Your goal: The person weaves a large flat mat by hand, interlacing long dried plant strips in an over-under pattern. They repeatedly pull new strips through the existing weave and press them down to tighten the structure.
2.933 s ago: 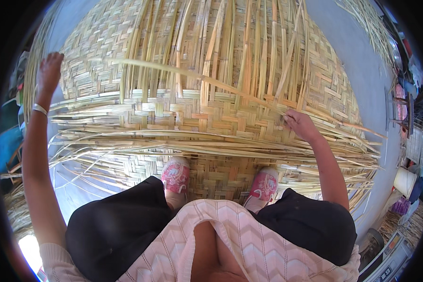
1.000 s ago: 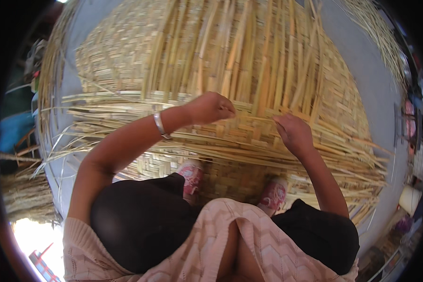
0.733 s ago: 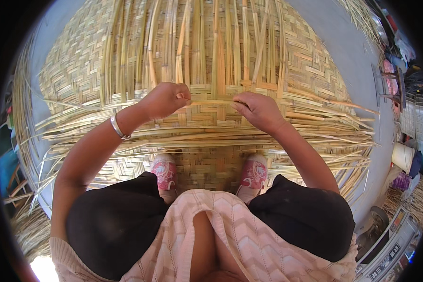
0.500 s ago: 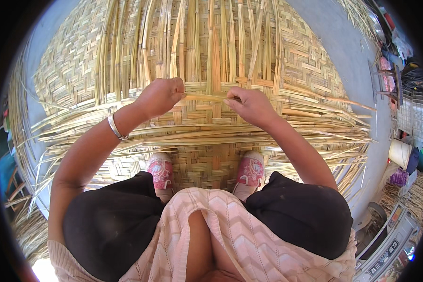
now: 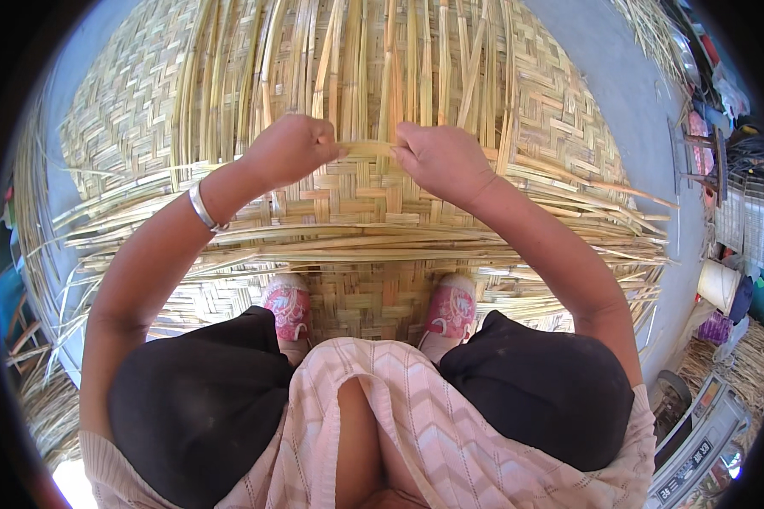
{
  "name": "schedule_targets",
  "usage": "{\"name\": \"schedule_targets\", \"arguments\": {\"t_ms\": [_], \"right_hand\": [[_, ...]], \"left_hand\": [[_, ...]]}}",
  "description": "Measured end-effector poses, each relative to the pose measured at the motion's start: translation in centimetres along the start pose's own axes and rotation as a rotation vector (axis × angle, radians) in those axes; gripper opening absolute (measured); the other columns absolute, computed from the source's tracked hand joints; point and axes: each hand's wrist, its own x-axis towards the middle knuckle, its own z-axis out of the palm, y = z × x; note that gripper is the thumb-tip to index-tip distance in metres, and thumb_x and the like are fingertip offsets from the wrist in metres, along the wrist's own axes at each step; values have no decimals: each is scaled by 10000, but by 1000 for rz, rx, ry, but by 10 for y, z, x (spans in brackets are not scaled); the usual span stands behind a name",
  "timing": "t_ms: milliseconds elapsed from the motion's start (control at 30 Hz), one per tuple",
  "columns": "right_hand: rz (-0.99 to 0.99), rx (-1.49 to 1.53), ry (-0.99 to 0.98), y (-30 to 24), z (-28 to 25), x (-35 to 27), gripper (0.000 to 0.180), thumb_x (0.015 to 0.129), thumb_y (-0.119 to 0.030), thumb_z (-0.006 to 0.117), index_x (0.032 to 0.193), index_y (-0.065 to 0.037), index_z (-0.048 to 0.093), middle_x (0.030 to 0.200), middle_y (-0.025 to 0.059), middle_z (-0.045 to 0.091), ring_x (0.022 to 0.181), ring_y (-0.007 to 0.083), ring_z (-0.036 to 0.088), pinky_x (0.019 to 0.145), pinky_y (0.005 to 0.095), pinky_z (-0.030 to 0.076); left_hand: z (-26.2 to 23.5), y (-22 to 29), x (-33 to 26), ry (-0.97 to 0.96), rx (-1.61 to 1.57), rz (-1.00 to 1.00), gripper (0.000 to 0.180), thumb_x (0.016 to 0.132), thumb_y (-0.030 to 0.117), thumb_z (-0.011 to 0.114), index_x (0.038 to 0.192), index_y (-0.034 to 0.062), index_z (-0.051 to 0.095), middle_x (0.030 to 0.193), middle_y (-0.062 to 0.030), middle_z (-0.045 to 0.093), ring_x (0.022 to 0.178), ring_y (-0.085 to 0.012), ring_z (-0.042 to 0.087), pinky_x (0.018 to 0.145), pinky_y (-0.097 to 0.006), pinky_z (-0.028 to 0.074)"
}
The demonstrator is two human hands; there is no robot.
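Between my two fists a pale yellow split-cane strip [image 5: 369, 148] runs crosswise over the woven mat [image 5: 356, 187]. My left hand [image 5: 289, 153], below a silver bangle [image 5: 202, 206], is closed on the strip's left part. My right hand [image 5: 443, 161] grips it a short way to the right, thumb toward the left. Beyond the hands, loose lengthwise strips [image 5: 348, 68] stretch away over the mat. Nearer to me, crosswise strips [image 5: 356, 242] lie in a loose band, their ends jutting out at both sides. What is inside each fist is hidden.
My feet in pink patterned shoes [image 5: 286, 307] stand on the mat. Grey floor [image 5: 645, 102] borders it. At the right are a white bucket [image 5: 719, 284], a small dark stool [image 5: 711, 161] and a vehicle front [image 5: 696, 450]. Dry stalks [image 5: 55, 416] are heaped at the left.
Both hands have moved a little farther from me and closer together, still holding the strip. The right hand has shifted slightly left and now shows more of its back.
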Motion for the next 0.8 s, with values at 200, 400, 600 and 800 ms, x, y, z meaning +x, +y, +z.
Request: {"name": "schedule_targets", "arguments": {"t_ms": [200, 400, 600, 800], "right_hand": [[98, -6, -129, 4, -36, 31, 235, 966, -263, 477, 883, -49, 524, 668, 50, 571, 558, 187, 579, 553, 357, 481], [46, 224, -149, 22, -44, 54, 252, 953, -247, 491, 986, -21, 597, 826, 122, 641, 743, 212, 631, 705, 375, 502], [112, 464, -261, 11, -18, 111, 349, 975, -232, 466, 1242, -27, 561, 1025, 137, 668, 911, 183, 650, 775, 333, 515], [228, 582, -250, 5, 2, 153, 379, 989, -220, 433, 1310, -37, 520, 1089, 142, 667, 948, 177, 658, 816, 308, 529]], "left_hand": [[-19, -33, 29, 337, 70, -17, 298, 924, 307, 614, 778, 47, 616, 574, -67, 582, 468, -166, 551, 478, -343, 444], [-22, -102, 46, 515, -359, -228, 124, 913, 139, 551, 897, 26, 599, 745, -106, 664, 642, -183, 661, 578, -297, 525], [-13, -128, 58, 522, -584, -385, 123, 901, 99, 566, 967, -1, 591, 741, -104, 662, 608, -141, 626, 527, -300, 495], [-17, -131, 77, 477, -473, -343, 147, 949, 82, 499, 1074, 9, 526, 934, -107, 660, 764, -167, 648, 612, -270, 534]]}}
